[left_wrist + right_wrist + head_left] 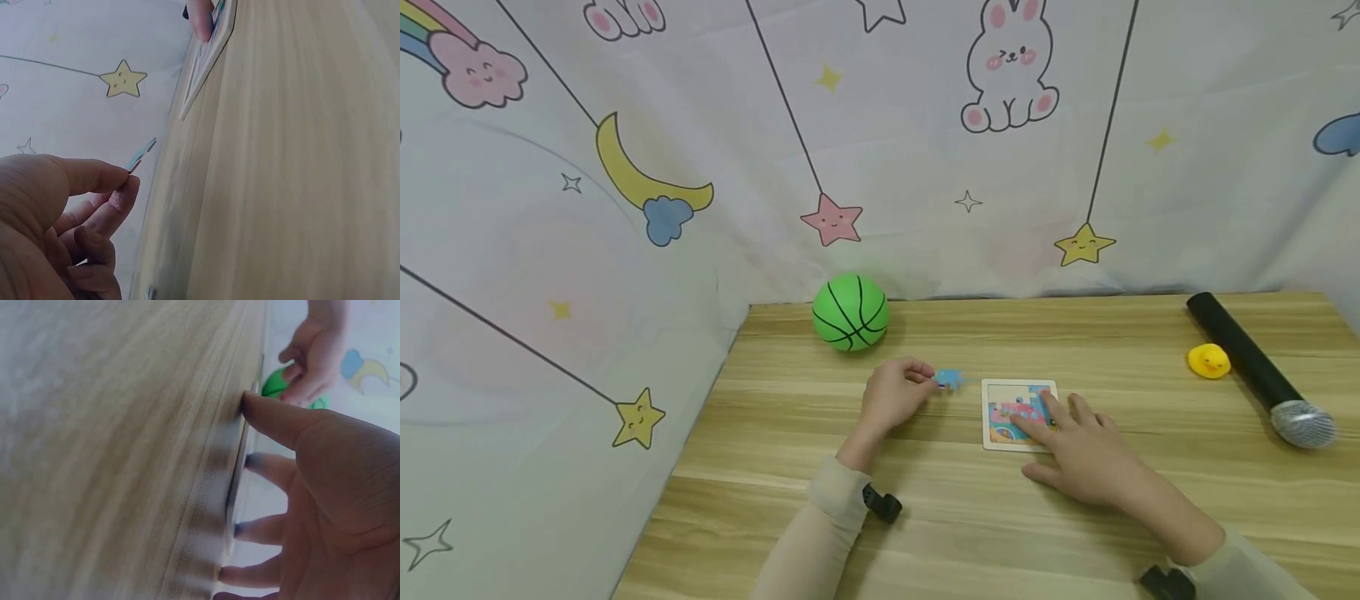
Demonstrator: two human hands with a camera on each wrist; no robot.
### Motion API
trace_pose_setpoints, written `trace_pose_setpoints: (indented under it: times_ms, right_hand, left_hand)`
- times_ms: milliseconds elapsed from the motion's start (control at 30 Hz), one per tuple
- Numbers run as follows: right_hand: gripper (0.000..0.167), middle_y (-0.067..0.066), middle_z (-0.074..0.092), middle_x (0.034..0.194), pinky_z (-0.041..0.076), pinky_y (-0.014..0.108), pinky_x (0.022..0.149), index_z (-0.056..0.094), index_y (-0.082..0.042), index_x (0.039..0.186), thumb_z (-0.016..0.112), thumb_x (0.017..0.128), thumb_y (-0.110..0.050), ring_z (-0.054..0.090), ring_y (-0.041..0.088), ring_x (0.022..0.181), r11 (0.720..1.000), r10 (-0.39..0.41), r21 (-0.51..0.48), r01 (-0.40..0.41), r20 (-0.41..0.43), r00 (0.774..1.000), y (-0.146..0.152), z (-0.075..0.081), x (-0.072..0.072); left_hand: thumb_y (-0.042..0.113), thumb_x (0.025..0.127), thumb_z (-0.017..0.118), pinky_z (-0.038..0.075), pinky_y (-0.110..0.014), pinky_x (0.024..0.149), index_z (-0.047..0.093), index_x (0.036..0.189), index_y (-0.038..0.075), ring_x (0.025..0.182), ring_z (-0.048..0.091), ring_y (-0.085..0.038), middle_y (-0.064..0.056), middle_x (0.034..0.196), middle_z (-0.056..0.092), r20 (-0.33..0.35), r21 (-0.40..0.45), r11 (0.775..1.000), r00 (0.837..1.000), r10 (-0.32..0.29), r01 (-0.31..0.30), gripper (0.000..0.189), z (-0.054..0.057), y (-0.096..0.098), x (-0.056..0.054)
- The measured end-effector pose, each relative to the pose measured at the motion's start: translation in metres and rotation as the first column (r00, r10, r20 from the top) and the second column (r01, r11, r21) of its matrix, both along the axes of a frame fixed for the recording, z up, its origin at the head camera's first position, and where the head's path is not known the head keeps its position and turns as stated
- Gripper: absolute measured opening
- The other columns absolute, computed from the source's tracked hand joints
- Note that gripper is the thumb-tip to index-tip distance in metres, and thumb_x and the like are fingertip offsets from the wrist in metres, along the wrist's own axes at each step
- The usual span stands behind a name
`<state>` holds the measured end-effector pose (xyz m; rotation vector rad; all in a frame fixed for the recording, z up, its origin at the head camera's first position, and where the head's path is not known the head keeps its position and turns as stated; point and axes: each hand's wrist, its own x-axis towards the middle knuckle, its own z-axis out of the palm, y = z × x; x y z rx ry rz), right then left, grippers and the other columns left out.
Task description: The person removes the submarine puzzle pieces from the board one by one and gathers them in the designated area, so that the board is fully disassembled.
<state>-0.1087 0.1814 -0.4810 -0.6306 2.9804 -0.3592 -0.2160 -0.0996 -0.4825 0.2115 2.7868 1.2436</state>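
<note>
My left hand (895, 393) pinches a light-blue jigsaw puzzle piece (950, 380) between thumb and forefinger, just left of the puzzle board. In the left wrist view the puzzle piece (142, 154) shows almost edge-on, raised above the table. The square puzzle board (990, 444) has a white frame and a partly filled pink, blue and orange picture, with bare cream patches along its upper part. My right hand (1090, 454) spreads over its right side, fingertips resting on the picture and frame. In the right wrist view the thumb (275, 419) touches the table beside the board.
A green ball (850, 312) with black lines stands at the back left, beyond my left hand. On the right lie a yellow toy duck (1208, 361) and a black microphone (1247, 350). A patterned cloth (910, 167) hangs behind the wood-grain table (955, 517).
</note>
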Motion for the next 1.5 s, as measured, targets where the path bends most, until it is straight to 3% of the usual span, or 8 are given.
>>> trace_pose_setpoints:
  times_ms: [367,867,1367,1500]
  right_hand:
    - [0.067,0.029,0.04,0.157,0.036,0.077,0.097,0.055,-0.024,0.152,0.072,0.093,-0.054,0.036,0.061,0.138,1.0,-0.004,-0.002,0.004,-0.001,1.0,0.0,0.001,-0.001]
    - [0.068,0.03,0.04,0.157,0.036,0.078,0.097,0.056,-0.024,0.152,0.072,0.093,-0.053,0.036,0.061,0.138,1.0,-0.004,-0.009,0.004,0.004,1.0,-0.001,0.001,-0.002]
    - [0.067,0.029,0.04,0.157,0.036,0.078,0.097,0.055,-0.025,0.152,0.072,0.093,-0.053,0.036,0.061,0.138,1.0,-0.004,-0.006,0.004,0.002,1.0,0.0,-0.002,-0.002]
    - [0.066,0.028,0.04,0.157,0.035,0.078,0.097,0.056,-0.025,0.151,0.072,0.094,-0.053,0.036,0.061,0.138,1.0,-0.001,-0.011,0.001,-0.006,1.0,0.001,-0.001,0.001]
  left_hand:
    - [0.025,0.091,0.08,0.05,-0.036,0.076,0.077,0.094,0.018,0.081,0.066,-0.011,0.008,0.085,0.073,0.02,-0.066,0.998,1.0,0.02,-0.019,0.008,-0.003,-0.024,-0.005]
    - [0.025,0.09,0.079,0.049,-0.036,0.07,0.077,0.092,0.021,0.08,0.066,-0.012,0.009,0.085,0.074,-0.01,-0.162,0.986,1.0,0.029,-0.03,0.005,0.0,-0.029,-0.004]
    - [0.026,0.092,0.079,0.05,-0.039,0.074,0.077,0.095,0.02,0.082,0.066,-0.014,0.008,0.087,0.074,-0.012,-0.16,0.987,1.0,0.027,-0.029,0.007,0.003,-0.026,-0.002]
    - [0.025,0.093,0.078,0.05,-0.039,0.074,0.077,0.096,0.019,0.082,0.066,-0.014,0.008,0.088,0.073,-0.015,-0.129,0.992,1.0,-0.002,0.0,0.007,0.007,-0.021,0.001]
